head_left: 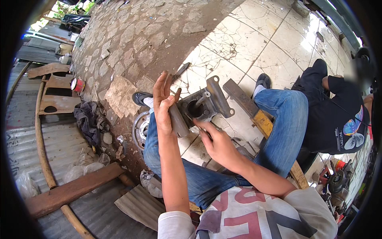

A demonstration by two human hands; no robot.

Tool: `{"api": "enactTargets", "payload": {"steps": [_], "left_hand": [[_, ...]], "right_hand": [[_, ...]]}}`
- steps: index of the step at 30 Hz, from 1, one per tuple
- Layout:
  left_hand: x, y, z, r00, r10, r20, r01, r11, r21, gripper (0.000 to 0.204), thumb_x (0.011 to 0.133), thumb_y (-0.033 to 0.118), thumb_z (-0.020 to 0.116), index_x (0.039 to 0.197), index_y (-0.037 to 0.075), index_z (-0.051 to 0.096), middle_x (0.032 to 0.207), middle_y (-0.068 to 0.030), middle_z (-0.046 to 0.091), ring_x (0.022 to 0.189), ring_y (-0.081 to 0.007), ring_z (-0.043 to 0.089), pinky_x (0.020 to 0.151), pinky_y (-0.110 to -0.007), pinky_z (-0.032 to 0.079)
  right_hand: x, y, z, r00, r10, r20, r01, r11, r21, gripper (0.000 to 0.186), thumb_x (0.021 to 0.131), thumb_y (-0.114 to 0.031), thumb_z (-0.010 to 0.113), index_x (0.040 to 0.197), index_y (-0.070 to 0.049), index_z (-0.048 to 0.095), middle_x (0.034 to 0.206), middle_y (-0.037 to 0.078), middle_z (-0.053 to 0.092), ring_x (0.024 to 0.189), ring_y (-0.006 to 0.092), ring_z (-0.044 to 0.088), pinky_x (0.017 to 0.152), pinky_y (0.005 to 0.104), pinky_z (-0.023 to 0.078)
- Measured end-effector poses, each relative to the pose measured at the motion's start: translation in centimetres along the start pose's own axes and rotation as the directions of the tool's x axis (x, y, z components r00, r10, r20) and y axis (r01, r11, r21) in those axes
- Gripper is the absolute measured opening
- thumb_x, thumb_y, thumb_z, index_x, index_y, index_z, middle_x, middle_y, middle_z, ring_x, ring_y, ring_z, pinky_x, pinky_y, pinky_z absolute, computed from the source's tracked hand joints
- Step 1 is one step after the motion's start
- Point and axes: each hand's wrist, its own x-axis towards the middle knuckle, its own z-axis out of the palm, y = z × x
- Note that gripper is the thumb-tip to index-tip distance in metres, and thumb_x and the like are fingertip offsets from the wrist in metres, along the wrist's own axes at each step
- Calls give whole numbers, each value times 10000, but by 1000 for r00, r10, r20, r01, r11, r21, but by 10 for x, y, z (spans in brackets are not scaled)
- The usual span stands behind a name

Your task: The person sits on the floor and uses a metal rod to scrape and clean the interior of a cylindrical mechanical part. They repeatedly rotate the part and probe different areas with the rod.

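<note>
A grey metal machine part (220, 98) is in front of me, with a round dark opening, a flange plate with holes and a short rod standing up. A thick tube forms its near left side. My left hand (164, 108) has its palm and thumb against that tube, fingers pointing away from me and stained dark. My right hand (217, 142) is at the near side of the opening, its fingers bent together and fingertips at the rim. Whether a small thing sits in those fingers is hidden.
A rusty steel bar with a yellow section (262, 122) lies by my right knee. A round metal disc (140, 129) is by my left leg. Beyond the part lies a dark-handled tool (183, 68) on the tiles. Another person (332, 107) sits at the right, near loose parts (338, 181).
</note>
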Motion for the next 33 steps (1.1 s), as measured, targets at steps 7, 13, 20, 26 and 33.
{"api": "enactTargets", "payload": {"steps": [7,13,20,26,33], "left_hand": [[2,-2,-4,1000,-4,3,4,1000,-12,763,761,189,560,1485,101,335,1549,-111,321,1458,-277,268,1128,-494,294],[-3,-1,-3,1000,17,6,-17,999,-46,850,739,189,565,1524,142,242,1559,-146,301,1458,-295,267,1130,-507,296],[-3,-2,-15,997,62,-37,-62,998,20,919,711,275,606,1534,150,215,1543,-185,310,1449,-336,285,1123,-587,273],[-12,-9,-9,996,31,81,-31,999,9,785,726,216,596,1459,151,322,1538,-157,339,1443,-330,294,1130,-525,284],[-13,-8,-8,998,44,36,-46,998,49,828,741,235,572,1496,95,261,1544,-184,310,1451,-329,285,1126,-534,281]], "right_hand": [[-12,5,7,1000,21,-20,-21,999,-29,319,965,-31,532,1282,-45,565,746,189,623,568,216,613,566,314,470],[14,-14,2,998,58,25,-57,997,-48,360,964,-35,531,1322,-74,524,706,183,620,561,243,632,562,336,482],[-18,15,9,997,-19,70,25,996,-86,359,964,-47,533,1319,-99,526,722,208,630,561,288,638,536,371,478],[15,7,12,991,-88,-102,91,996,27,349,963,-67,537,1309,-105,513,656,231,589,541,362,615,488,452,428],[-30,19,5,995,102,-9,-102,993,53,350,957,-18,539,1305,-56,555,904,188,670,666,251,654,624,354,506]]}}
